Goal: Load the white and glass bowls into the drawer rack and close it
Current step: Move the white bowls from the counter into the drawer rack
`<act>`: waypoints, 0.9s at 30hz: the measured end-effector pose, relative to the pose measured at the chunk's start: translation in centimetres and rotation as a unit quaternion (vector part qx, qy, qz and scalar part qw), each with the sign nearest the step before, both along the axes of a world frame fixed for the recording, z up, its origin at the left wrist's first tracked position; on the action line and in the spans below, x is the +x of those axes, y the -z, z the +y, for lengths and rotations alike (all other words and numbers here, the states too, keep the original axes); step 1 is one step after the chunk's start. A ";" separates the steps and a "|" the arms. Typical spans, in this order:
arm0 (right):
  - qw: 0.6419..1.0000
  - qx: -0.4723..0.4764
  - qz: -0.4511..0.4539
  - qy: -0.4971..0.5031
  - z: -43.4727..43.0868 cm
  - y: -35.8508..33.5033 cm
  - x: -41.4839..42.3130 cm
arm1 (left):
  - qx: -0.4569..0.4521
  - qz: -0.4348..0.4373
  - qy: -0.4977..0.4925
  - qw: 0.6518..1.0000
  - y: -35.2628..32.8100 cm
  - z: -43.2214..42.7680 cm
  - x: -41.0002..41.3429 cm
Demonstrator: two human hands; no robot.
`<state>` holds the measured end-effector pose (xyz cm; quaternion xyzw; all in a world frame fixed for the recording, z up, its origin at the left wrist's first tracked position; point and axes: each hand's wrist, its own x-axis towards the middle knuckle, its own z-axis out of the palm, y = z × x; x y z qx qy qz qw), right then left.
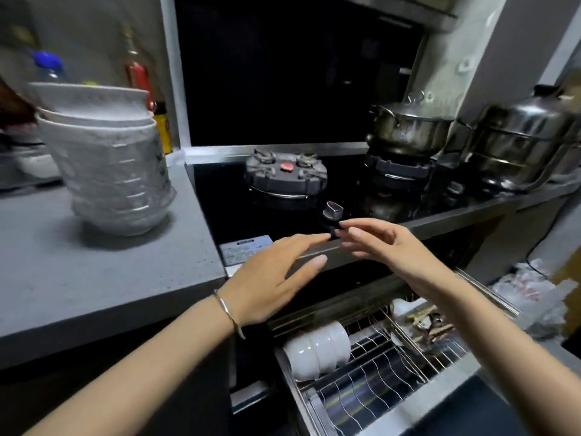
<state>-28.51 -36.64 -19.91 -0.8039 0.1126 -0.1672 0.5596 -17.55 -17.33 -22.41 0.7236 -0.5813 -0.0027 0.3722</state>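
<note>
A stack of white and glass bowls (pixel 110 158) stands on the grey counter (pixel 94 272) at the left. The drawer rack (pixel 393 372) is pulled out below the stove, and several white bowls (pixel 317 347) lie on their sides at its left end. My left hand (pixel 276 275) and my right hand (pixel 390 250) hover above the drawer, at the stove's front edge. Both hold nothing, fingers spread. The right arm hides part of the rack's far side.
A black gas stove (pixel 283 190) has a knob (pixel 333 212) just beyond my fingertips. One steel pot (pixel 408 127) sits on the right burner and a steel steamer (pixel 522 146) stands at the far right. Bottles (pixel 138 77) stand behind the bowl stack. Utensils (pixel 424 322) lie in the rack's right part.
</note>
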 end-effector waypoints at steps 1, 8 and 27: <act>1.000 -0.009 -0.014 -0.008 0.8 -1.1 0.6 | -0.013 -0.002 -0.011 1.000 -1.2 1.1 0.4; 0.990 -0.097 -0.067 -0.078 6.7 -6.3 6.7 | -0.048 -0.058 -0.123 0.989 -7.4 9.7 4.9; 0.982 -0.087 -0.083 -0.145 15.4 -10.4 20.8 | -0.186 -0.054 -0.314 0.929 -11.7 19.4 14.3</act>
